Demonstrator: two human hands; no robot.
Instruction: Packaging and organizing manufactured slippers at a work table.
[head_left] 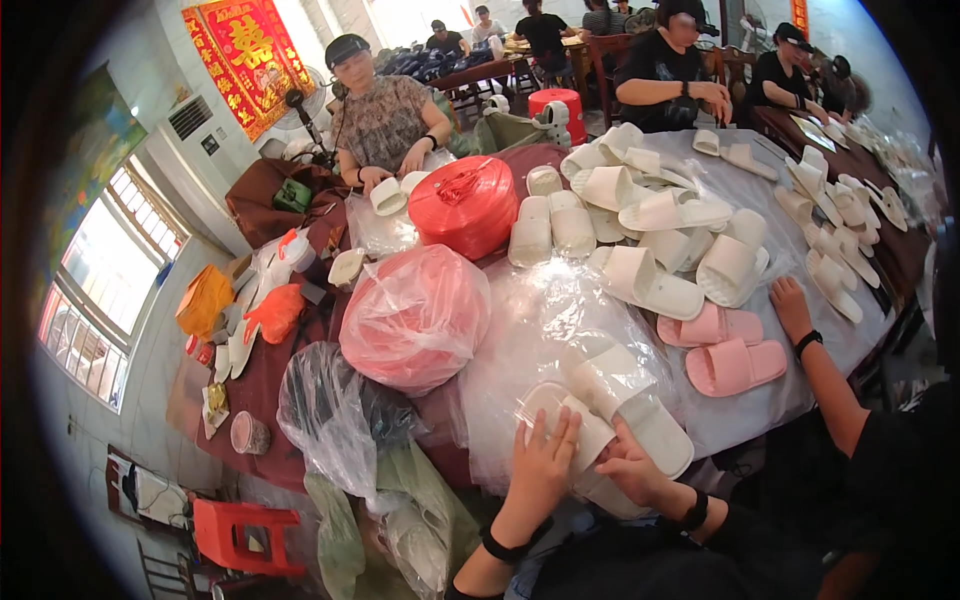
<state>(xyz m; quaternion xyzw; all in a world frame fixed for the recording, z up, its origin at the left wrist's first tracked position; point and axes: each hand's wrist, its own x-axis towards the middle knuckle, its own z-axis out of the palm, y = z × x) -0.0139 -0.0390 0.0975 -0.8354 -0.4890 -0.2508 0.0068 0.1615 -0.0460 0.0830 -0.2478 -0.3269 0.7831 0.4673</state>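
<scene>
Pair of cream foam slippers half into its clear plastic bag

The left hand (540, 462) presses flat on the clear plastic bag (545, 400); the right hand (632, 468) grips the cream foam slippers (625, 400) just beyond it. Many loose cream slippers (650, 215) lie farther out on the counter (770, 400), apparently unbagged.

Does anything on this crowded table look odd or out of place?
Only mildly: among the heaps of cream slippers, a single pink pair lies near the right edge, the only ones in that colour. The person's left hand and right hand rest on a bagged cream slipper; nothing looks spilled or damaged.
</scene>
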